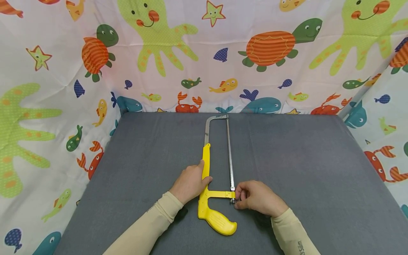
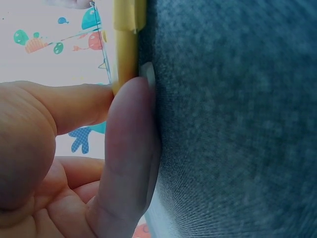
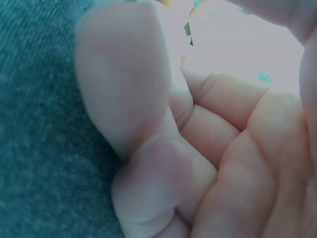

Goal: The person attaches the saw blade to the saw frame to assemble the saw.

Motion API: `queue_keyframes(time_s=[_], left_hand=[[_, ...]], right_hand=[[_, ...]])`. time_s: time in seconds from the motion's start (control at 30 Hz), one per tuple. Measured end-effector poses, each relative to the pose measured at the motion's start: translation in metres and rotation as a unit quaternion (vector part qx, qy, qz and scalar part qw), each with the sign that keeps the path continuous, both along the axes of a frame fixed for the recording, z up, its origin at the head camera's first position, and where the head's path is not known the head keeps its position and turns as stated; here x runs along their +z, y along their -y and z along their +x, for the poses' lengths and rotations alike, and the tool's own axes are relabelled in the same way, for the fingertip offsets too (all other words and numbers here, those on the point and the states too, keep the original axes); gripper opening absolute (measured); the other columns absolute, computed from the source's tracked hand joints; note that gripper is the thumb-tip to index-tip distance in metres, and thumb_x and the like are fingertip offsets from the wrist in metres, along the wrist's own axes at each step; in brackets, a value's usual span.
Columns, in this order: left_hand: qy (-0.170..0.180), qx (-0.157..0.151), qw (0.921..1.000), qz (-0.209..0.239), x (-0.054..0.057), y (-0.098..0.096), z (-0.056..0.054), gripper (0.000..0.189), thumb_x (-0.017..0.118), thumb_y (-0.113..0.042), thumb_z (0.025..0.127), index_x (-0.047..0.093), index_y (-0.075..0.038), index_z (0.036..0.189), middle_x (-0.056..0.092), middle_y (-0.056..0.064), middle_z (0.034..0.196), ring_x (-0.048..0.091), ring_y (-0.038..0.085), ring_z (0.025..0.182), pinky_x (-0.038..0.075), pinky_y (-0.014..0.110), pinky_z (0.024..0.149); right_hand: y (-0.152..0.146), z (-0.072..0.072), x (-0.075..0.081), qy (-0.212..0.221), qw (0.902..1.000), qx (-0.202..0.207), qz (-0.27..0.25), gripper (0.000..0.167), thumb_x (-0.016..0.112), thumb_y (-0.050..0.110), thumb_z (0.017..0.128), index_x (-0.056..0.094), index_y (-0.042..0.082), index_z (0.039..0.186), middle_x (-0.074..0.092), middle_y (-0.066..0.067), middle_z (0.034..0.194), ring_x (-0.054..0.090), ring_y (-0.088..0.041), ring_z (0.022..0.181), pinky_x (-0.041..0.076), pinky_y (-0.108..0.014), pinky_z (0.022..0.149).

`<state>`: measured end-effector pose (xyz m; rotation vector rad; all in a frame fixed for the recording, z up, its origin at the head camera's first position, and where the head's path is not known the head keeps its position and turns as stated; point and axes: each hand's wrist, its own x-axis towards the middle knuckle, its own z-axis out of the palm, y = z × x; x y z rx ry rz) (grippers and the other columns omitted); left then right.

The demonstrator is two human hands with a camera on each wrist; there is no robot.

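A hacksaw (image 1: pixel 206 209) with a yellow handle and frame lies on the grey tabletop, handle toward me. Its metal blade (image 1: pixel 230 159) runs along the right side. My left hand (image 1: pixel 189 182) pinches the yellow frame (image 2: pixel 126 54) between thumb and fingers, above the crossbar. My right hand (image 1: pixel 259 198) is at the blade's near end, with thumb and curled fingers around the edge of a small silver wing nut (image 1: pixel 232 200) by the crossbar. In the right wrist view, the curled fingers (image 3: pixel 163 173) show, but the nut is hidden.
The grey tabletop (image 1: pixel 153 152) extends to both sides of the hacksaw. A white curtain (image 1: pixel 204 46) printed with sea animals stands behind it and along the left and right edges.
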<state>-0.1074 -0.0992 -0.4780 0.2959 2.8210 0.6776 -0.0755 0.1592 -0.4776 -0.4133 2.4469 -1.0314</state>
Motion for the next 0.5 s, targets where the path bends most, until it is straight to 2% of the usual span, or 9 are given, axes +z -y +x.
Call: queue_keyframes(time_s=[0.1,0.27,0.5], left_hand=[[0.001,-0.001,1.0,-0.001,-0.0003,0.0001,-0.0001,0.075,0.078,-0.034,0.102,0.048,0.003,0.16,0.071,0.012,0.101,0.058,0.012,0.062,0.049,0.023,0.056],[0.003,0.002,1.0,-0.001,-0.0002,0.0004,0.0001,0.074,0.077,-0.033,0.102,0.048,0.003,0.16,0.07,0.011,0.1,0.058,0.013,0.063,0.05,0.024,0.058],[0.001,0.002,1.0,-0.005,-0.0008,-0.0001,0.0,0.075,0.077,-0.033,0.102,0.047,0.002,0.16,0.072,0.012,0.103,0.058,0.012,0.063,0.05,0.023,0.057]], right_hand=[[0.0004,0.0009,0.0003,0.002,1.0,-0.004,0.008,0.032,0.097,0.035,0.077,0.07,0.02,0.085,0.058,0.009,0.067,0.051,-0.008,0.059,0.039,-0.025,0.058],[0.0049,0.0027,0.0009,-0.012,0.999,-0.023,0.036,0.041,0.089,0.06,0.081,0.067,0.026,0.077,0.052,0.011,0.064,0.048,-0.007,0.058,0.035,-0.024,0.055],[0.0088,0.0048,0.0011,-0.031,0.9975,-0.039,0.051,0.043,0.088,0.061,0.083,0.065,0.026,0.072,0.046,0.013,0.059,0.045,-0.008,0.056,0.031,-0.025,0.053]])
